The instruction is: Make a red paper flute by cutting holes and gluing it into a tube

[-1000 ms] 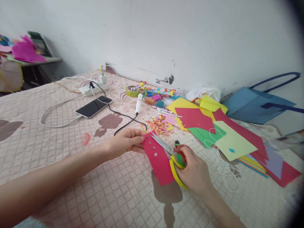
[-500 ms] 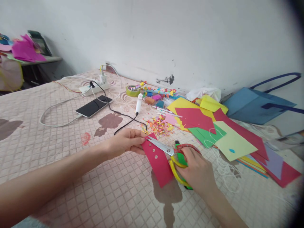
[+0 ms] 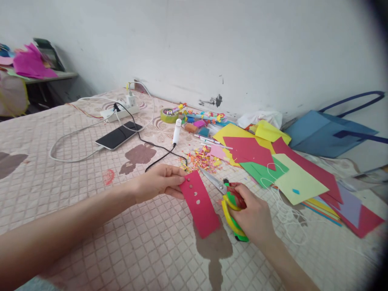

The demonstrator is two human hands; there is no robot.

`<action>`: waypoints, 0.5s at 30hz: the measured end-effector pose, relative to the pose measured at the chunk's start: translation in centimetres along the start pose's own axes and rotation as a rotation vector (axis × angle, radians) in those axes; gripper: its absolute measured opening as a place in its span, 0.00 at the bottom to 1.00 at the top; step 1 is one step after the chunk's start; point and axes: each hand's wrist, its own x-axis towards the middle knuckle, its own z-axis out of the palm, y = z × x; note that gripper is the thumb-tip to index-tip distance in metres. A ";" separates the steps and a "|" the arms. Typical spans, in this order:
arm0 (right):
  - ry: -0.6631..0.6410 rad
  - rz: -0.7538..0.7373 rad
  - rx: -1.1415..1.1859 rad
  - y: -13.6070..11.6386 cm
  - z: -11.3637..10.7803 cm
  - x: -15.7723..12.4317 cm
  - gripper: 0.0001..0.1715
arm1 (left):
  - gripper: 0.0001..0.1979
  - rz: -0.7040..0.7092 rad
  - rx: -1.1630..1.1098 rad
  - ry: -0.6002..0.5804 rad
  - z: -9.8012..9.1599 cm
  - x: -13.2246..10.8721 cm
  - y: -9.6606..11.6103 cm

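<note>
Here, left grip [image 3: 160,182] pinches red strip [image 3: 204,214] by its corner.

Through my feed I see a pale wall [image 3: 182,48], dark scuffs [image 3: 217,100] low on it, a side table [image 3: 67,75] far left, a checked cloth [image 3: 121,246] nearer.

- No text, label, brand or number can be read.
- The small red print [image 3: 108,177] on the cloth [image 3: 145,250] is too blurred to make out.
- The phone [image 3: 119,136] has a dark screen without legible characters.
</note>
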 end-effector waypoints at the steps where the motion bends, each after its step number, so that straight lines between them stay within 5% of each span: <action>1: -0.031 0.053 0.055 -0.1 -0.1 0.0 0.12 | 0.11 0.003 -0.014 0.006 0.0 0.1 -0.1; 6: -0.097 0.086 0.071 -0.8 -0.3 -0.3 0.12 | 0.09 0.065 -0.116 0.076 -0.2 0.5 -0.8; 15: -0.012 0.019 -0.149 -2.2 0.2 -0.4 0.12 | 0.06 0.204 -0.257 0.166 1.1 0.4 -1.6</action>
